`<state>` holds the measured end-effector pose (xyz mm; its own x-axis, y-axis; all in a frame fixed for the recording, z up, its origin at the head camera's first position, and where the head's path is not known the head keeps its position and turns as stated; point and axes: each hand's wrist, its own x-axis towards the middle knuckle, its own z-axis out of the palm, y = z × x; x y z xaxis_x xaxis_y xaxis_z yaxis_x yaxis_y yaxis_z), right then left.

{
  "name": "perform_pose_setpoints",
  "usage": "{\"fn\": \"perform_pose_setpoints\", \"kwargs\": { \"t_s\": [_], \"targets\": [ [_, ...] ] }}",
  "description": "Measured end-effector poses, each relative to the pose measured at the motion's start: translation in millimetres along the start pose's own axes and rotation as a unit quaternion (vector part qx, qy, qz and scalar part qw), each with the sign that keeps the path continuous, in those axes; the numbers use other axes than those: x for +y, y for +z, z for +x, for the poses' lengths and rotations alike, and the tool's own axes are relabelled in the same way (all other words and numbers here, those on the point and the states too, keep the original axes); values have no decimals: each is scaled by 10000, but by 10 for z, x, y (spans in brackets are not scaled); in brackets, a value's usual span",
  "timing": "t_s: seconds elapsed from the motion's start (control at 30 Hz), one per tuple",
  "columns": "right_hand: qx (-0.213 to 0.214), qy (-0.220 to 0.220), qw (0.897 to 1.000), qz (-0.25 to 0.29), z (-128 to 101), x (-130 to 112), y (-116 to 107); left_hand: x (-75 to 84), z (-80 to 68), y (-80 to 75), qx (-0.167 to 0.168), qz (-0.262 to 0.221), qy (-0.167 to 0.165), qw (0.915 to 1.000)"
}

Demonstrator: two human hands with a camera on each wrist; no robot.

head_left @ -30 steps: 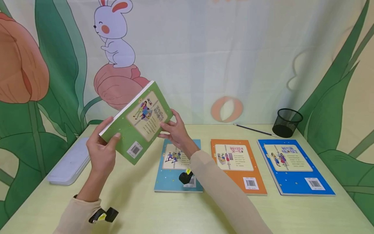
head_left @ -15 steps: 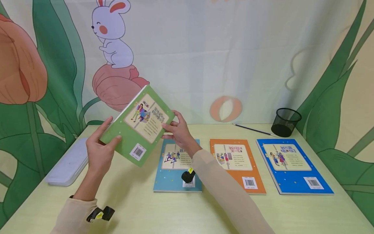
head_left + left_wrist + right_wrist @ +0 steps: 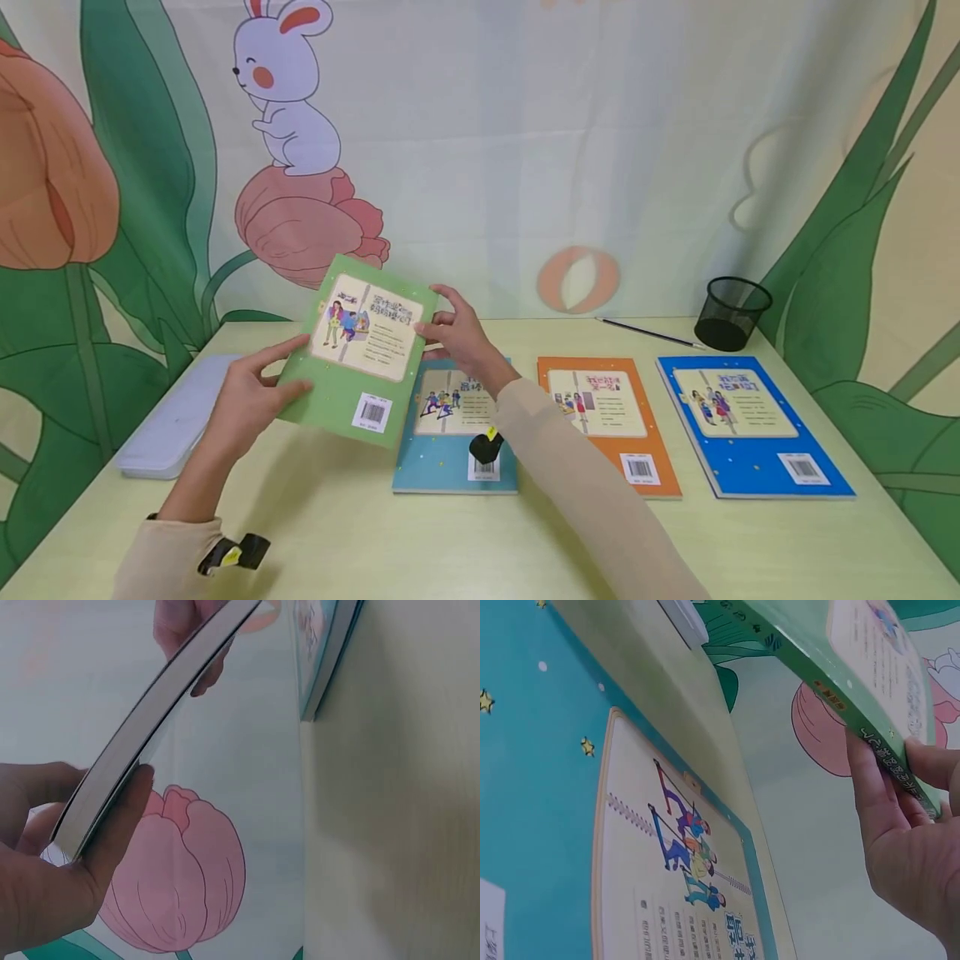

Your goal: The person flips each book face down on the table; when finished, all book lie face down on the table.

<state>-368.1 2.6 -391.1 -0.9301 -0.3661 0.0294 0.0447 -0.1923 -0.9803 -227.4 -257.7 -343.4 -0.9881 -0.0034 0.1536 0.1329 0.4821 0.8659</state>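
A green book [image 3: 341, 396] is held up above the table, tilted, its barcode side toward the head camera. My left hand [image 3: 251, 396] grips its left edge, thumb on the near cover and fingers behind. At the upper right, my right hand [image 3: 461, 333] pinches the spine side; the right wrist view shows the thumb on the cover and fingers under the spine [image 3: 870, 739]. In the left wrist view the page edge [image 3: 142, 724] bows slightly between the hands. Just right of the green book lies a light blue book [image 3: 431, 467], partly covered by the right hand and sleeve.
An orange book [image 3: 600, 450] and a dark blue book [image 3: 757, 467] lie flat in a row to the right. Behind them are a pencil [image 3: 648, 332] and a black mesh pen holder [image 3: 731, 317]. A pale plastic case [image 3: 168, 429] lies at the table's left edge.
The green book has turned more upright and come lower, its cover now facing the head camera more squarely. My left hand has moved slightly down and left with it; both hands keep their hold.
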Motion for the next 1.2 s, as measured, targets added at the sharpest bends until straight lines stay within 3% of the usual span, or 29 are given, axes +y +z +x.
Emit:
{"fn": "perform_pose_setpoints", "kwargs": {
  "t_s": [0.13,0.27,0.47,0.77,1.2],
  "targets": [
    [-77,113,9994,-319,9,31,25,-71,20,-45,-492,493,-208,9974],
    [-55,216,9990,-393,15,61,61,-146,44,-70,-690,348,-358,9964],
    [-234,371,9986,-293,22,73,107,-237,66,-92,-735,46,-704,9948],
    [-593,605,9942,-665,69,137,175,-336,81,-180,-790,544,-847,9918],
    [-485,757,9915,-941,109,301,362,-559,106,-294,-1207,873,-1046,9833]
  ]
}}
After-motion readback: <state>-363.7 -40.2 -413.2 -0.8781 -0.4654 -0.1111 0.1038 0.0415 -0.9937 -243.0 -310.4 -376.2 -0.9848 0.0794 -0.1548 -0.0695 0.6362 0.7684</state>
